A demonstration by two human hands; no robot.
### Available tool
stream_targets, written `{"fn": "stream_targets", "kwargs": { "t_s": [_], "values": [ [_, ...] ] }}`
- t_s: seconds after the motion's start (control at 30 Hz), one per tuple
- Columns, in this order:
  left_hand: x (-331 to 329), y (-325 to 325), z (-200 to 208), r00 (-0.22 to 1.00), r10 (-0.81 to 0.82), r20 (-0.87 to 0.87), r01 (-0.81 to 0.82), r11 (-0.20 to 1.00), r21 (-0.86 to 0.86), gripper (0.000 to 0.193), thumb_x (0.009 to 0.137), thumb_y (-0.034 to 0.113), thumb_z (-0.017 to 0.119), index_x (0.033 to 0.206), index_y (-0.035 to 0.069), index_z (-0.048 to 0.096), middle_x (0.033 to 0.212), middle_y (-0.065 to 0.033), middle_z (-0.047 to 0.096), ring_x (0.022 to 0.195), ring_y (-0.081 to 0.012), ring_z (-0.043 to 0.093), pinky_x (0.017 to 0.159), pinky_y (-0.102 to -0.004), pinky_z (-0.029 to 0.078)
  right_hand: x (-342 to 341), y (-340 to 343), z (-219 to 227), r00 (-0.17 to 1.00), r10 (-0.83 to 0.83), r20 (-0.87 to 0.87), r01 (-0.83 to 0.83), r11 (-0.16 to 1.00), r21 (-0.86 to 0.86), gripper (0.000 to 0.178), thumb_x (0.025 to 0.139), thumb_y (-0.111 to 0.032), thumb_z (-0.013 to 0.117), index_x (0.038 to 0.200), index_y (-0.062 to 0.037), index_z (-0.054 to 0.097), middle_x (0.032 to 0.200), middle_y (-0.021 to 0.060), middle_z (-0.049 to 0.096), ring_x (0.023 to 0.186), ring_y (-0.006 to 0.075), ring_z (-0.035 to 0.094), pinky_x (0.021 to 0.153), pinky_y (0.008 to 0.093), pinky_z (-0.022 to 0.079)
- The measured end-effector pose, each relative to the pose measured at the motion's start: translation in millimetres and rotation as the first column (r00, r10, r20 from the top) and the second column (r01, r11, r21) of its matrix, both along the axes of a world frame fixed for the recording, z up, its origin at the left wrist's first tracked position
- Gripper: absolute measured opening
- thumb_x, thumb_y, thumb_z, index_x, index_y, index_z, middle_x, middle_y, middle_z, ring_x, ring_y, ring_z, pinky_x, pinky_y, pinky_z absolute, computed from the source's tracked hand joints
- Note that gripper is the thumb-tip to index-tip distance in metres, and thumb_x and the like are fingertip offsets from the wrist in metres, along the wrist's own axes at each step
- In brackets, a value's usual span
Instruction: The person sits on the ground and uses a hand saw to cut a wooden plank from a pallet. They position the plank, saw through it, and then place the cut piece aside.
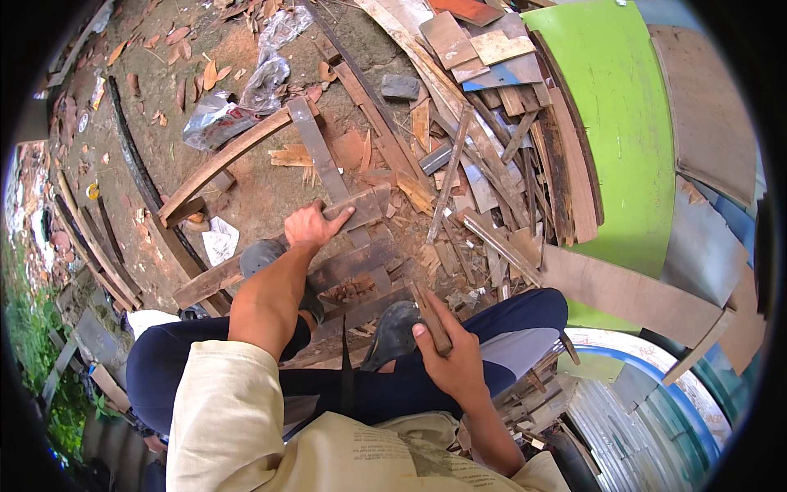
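My left hand (307, 225) is closed over a short brown wooden plank (367, 207), its thumb stretched along the wood. This plank lies across a narrow greyish strip of wood (321, 156) on the ground. My right hand (452, 358) is wrapped round a dark, narrow wooden piece (433, 321) held above my right shoe (392, 334); whether it is a tool's handle or a loose stick I cannot tell. Between my feet lie further dark boards (351, 261). Beyond my left hand, a longer curved batten (225, 160) meets the greyish strip at a corner.
Heaped wood scraps (492, 176) lie ahead to the right, beside a bright green panel (627, 123). A long board (631, 287) reaches toward my right knee. Crumpled plastic bags (221, 119), a grey block (399, 87) and dry leaves are on the dirt ahead. Corrugated sheets (631, 435) stand at lower right.
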State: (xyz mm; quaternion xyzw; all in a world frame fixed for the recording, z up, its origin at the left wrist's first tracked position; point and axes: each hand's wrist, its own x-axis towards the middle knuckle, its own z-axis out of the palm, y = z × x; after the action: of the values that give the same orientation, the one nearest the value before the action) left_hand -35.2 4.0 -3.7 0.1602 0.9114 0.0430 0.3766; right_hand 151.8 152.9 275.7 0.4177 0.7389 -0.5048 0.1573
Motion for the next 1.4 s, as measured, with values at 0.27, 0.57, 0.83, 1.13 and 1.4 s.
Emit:
{"fn": "stream_targets", "kwargs": {
  "t_s": [0.27, 0.57, 0.83, 1.13, 1.4],
  "values": [
    [4, 10, -5, 0.999, 0.017, -0.047, -0.015, 0.999, 0.045, 0.088, 0.077, 0.089, 0.055, 0.100, 0.006, 0.076, 0.083, -0.0194, 0.075, 0.085, -0.0366, 0.075, 0.076, -0.0454, 0.058, -49, 11, -157, 0.997, -0.057, -0.042, 0.059, 0.997, 0.040, 0.062, 0.086, -0.008, 0.061, 0.147, -0.0118, 0.053, 0.099, 0.0293, 0.071, 0.086, 0.0402, 0.074, 0.079, 0.0432, 0.055],
    [0, -4, -7, 0.996, 0.064, -0.057, -0.062, 0.998, 0.031, 0.086, 0.076, 0.087, 0.058, 0.095, 0.005, 0.076, 0.084, -0.0215, 0.075, 0.087, -0.0382, 0.074, 0.077, -0.0469, 0.057, 9, -4, -4, 0.997, -0.063, 0.054, 0.066, 0.996, -0.067, 0.067, 0.083, -0.006, 0.058, 0.150, -0.0111, 0.051, 0.108, 0.0293, 0.071, 0.097, 0.0449, 0.072, 0.087, 0.0433, 0.056],
    [3, 7, -3, 0.997, 0.056, -0.051, -0.056, 0.998, 0.004, 0.087, 0.073, 0.088, 0.059, 0.089, 0.004, 0.076, 0.083, -0.0220, 0.074, 0.084, -0.0398, 0.074, 0.076, -0.0479, 0.057, -35, -3, -152, 0.997, -0.064, -0.042, 0.067, 0.995, 0.071, 0.066, 0.083, -0.007, 0.061, 0.149, -0.0113, 0.054, 0.094, 0.0230, 0.073, 0.078, 0.0219, 0.075, 0.072, 0.0317, 0.054],
    [0, 0, -10, 0.996, 0.071, -0.045, -0.072, 0.997, -0.013, 0.088, 0.074, 0.088, 0.058, 0.095, 0.005, 0.077, 0.087, -0.0211, 0.075, 0.089, -0.0385, 0.074, 0.079, -0.0475, 0.057, 22, -7, -93, 0.988, -0.036, -0.148, 0.046, 0.997, 0.061, 0.068, 0.083, -0.003, 0.058, 0.149, -0.0145, 0.054, 0.105, 0.0242, 0.074, 0.084, 0.0351, 0.076, 0.076, 0.0361, 0.058],
    [2, -7, -7, 0.996, 0.082, -0.048, -0.083, 0.996, -0.032, 0.088, 0.074, 0.088, 0.058, 0.094, 0.005, 0.078, 0.085, -0.0210, 0.075, 0.088, -0.0380, 0.074, 0.079, -0.0464, 0.057, 7, -12, -82, 0.999, -0.039, -0.003, 0.039, 0.999, -0.029, 0.069, 0.082, -0.003, 0.060, 0.150, -0.0124, 0.053, 0.114, 0.0237, 0.073, 0.098, 0.0333, 0.075, 0.086, 0.0353, 0.055]
  ]
}}
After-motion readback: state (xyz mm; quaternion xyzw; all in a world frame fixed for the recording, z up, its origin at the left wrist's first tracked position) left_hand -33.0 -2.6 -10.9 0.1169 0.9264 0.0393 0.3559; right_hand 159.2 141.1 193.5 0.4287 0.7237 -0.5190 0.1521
